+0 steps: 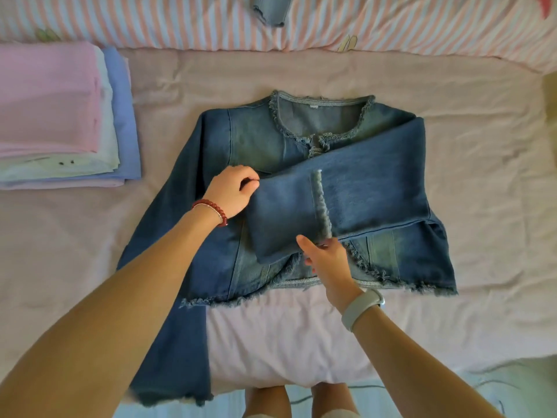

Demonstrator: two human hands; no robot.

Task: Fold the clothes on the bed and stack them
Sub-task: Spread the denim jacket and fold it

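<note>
The denim jacket (301, 188) lies front-up on the pink bed sheet (482, 176), centred in the view, collar toward 12 o'clock and frayed hem toward 6 o'clock. Its right-side sleeve (361, 188) is folded diagonally across the chest, from the shoulder at 2 o'clock down to the frayed cuff (321, 203) near centre. The other sleeve (168, 297) runs straight out toward 7 o'clock and passes under the left forearm.

The left hand (232, 191), wearing a red bead bracelet (212, 211), has its fingers curled at the upper edge of the folded sleeve end; it appears to pinch the fabric, though the contact point is partly hidden. The right hand (327, 260), wearing a pale wristband (361, 309), pinches the lower end of the cuff between thumb and fingers.

At 10 o'clock a stack of folded clothes (60, 116) in pink, white and blue rests on the sheet, well apart from the jacket. At 12 o'clock a small grey-blue garment (271, 10) lies on the striped bedding (150, 22).
</note>
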